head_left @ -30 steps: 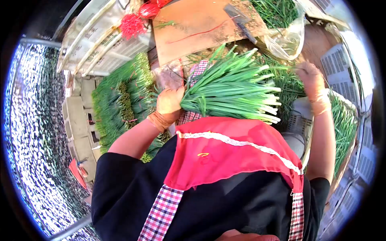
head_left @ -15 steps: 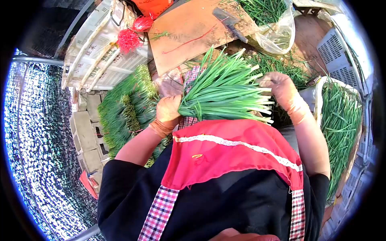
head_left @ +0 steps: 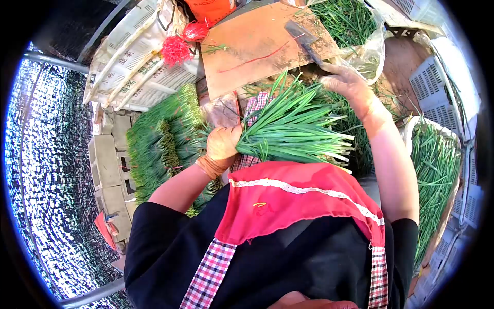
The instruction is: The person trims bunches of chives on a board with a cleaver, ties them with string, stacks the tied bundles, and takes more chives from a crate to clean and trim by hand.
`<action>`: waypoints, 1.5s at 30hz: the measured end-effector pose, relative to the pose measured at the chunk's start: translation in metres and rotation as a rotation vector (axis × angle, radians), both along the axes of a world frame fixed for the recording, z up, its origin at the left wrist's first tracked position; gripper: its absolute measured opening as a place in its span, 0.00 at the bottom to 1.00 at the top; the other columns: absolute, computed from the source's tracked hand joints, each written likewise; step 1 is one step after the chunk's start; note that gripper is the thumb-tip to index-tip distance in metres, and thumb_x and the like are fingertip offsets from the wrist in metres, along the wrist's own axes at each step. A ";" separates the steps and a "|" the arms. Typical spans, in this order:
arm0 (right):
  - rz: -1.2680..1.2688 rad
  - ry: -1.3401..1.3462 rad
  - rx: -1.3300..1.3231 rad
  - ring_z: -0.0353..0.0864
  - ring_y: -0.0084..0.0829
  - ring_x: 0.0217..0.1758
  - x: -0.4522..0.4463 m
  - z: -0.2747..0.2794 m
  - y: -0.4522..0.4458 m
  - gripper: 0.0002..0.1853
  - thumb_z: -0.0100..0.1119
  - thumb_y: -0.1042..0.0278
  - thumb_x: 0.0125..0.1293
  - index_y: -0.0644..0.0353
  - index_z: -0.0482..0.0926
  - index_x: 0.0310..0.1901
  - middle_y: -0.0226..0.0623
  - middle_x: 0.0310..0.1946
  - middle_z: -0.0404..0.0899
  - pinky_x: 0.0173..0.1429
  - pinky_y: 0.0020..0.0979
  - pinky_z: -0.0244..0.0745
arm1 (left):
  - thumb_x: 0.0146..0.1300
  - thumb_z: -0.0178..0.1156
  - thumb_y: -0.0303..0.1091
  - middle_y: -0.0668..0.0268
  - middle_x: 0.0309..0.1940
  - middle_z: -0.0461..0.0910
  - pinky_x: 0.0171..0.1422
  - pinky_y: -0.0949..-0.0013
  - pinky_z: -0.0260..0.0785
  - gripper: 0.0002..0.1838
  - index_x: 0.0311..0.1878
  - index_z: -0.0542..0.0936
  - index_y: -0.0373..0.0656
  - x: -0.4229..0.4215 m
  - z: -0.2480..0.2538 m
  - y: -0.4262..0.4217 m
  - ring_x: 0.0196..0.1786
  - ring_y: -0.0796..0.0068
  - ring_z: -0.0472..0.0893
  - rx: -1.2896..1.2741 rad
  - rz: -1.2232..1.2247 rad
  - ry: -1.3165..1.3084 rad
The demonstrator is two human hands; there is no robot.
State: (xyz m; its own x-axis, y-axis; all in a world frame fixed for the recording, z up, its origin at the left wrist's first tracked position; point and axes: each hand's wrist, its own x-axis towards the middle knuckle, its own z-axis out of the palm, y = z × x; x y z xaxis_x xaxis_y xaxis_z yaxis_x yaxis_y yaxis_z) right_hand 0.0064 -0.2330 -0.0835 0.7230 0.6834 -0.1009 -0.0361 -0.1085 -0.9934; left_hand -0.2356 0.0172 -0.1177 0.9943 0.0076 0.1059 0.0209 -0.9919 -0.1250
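Observation:
A thick bunch of green stalks lies across the lap, its pale ends pointing right. My left hand is wrapped round the bunch's left end. Up at the bunch's upper right, my right hand is beside the lower end of the handle of a dark-bladed knife; whether its fingers close on the handle is hard to tell. The blade rests on an orange-brown board. Both hands wear thin orange-tinted gloves with bands at the wrists.
Bundled greens lie in rows at the left. Red ties hang by a white crate. A plastic bag of greens is at the top right, and another container holds greens at the right.
My right hand moved in from the far right to the stalks' pale ends, then up beside the knife handle. My left hand has kept its hold on the bunch.

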 end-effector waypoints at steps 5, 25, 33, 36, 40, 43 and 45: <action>0.255 -0.095 -0.281 0.76 0.23 0.39 0.005 0.010 0.012 0.08 0.61 0.71 0.57 0.61 0.81 0.38 0.35 0.37 0.81 0.48 0.25 0.70 | 0.48 0.56 0.37 0.63 0.23 0.74 0.32 0.62 0.66 0.15 0.40 0.75 0.43 -0.001 0.010 0.006 0.27 0.63 0.75 -0.001 -0.063 -0.051; 0.071 0.226 0.282 0.76 0.24 0.46 -0.104 0.019 -0.082 0.16 0.56 0.65 0.62 0.63 0.75 0.50 0.35 0.48 0.76 0.53 0.25 0.70 | 0.45 0.61 0.27 0.58 0.23 0.75 0.26 0.66 0.64 0.10 0.33 0.76 0.38 0.247 0.268 -0.123 0.25 0.66 0.75 0.228 0.017 0.837; 0.021 0.898 0.968 0.75 0.26 0.47 -0.117 -0.084 -0.045 0.17 0.58 0.67 0.61 0.59 0.72 0.51 0.33 0.45 0.76 0.46 0.23 0.72 | 0.44 0.63 0.29 0.62 0.17 0.75 0.22 0.76 0.65 0.13 0.35 0.79 0.37 0.109 0.149 -0.018 0.19 0.74 0.75 -1.268 0.497 1.287; -0.415 0.806 0.677 0.76 0.23 0.34 -0.116 -0.068 -0.043 0.13 0.55 0.71 0.62 0.65 0.74 0.48 0.33 0.36 0.78 0.36 0.20 0.71 | 0.45 0.60 0.29 0.64 0.16 0.75 0.22 0.77 0.59 0.06 0.21 0.78 0.36 0.024 0.086 0.009 0.18 0.77 0.72 -1.514 0.637 1.170; -0.385 0.268 0.273 0.72 0.16 0.25 -0.090 -0.084 -0.066 0.09 0.51 0.72 0.64 0.64 0.77 0.43 0.30 0.32 0.79 0.28 0.17 0.66 | 0.44 0.61 0.28 0.63 0.22 0.75 0.28 0.75 0.60 0.06 0.27 0.77 0.36 -0.020 0.043 0.004 0.24 0.75 0.72 -1.731 0.606 1.015; -0.411 0.484 0.463 0.72 0.16 0.24 -0.073 -0.077 -0.070 0.08 0.50 0.75 0.64 0.66 0.77 0.41 0.30 0.30 0.80 0.29 0.16 0.65 | 0.44 0.62 0.28 0.62 0.27 0.75 0.33 0.74 0.61 0.09 0.31 0.77 0.37 -0.020 0.033 -0.004 0.28 0.74 0.73 -1.834 0.564 0.958; -0.408 0.427 0.381 0.73 0.17 0.23 -0.066 -0.066 -0.077 0.09 0.50 0.74 0.64 0.66 0.77 0.42 0.31 0.30 0.80 0.29 0.16 0.65 | 0.44 0.62 0.27 0.62 0.29 0.75 0.36 0.73 0.62 0.11 0.34 0.76 0.37 -0.019 0.027 -0.004 0.31 0.73 0.73 -1.880 0.535 0.941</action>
